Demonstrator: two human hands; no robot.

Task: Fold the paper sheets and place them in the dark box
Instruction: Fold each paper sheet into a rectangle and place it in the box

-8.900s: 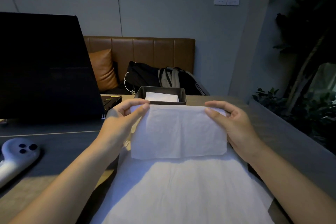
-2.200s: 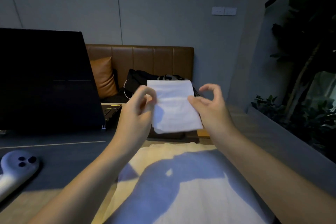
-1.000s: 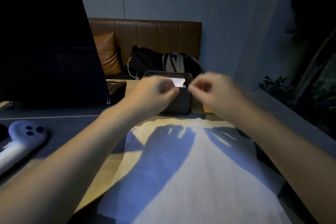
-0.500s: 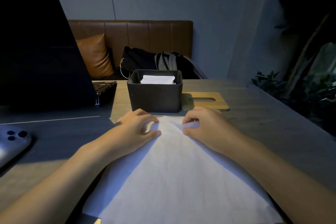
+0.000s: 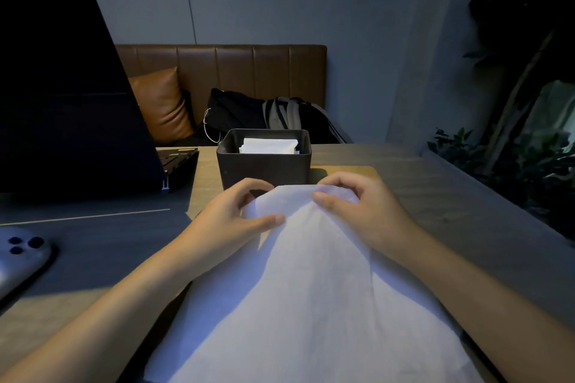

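Note:
A large white paper sheet lies in front of me on the table, its far edge raised off the surface. My left hand pinches that edge at the left between thumb and fingers. My right hand pinches it at the right. Just beyond my hands stands the dark box, with folded white paper inside it.
An open dark laptop stands at the left. A grey controller lies at the far left edge. A wooden lid lies to the right of the box. Behind the table are a brown sofa and bags. Plants stand at the right.
The folded sheet I held in the air went into the box. Both hands came back to the flat sheet and have now lifted its far edge.

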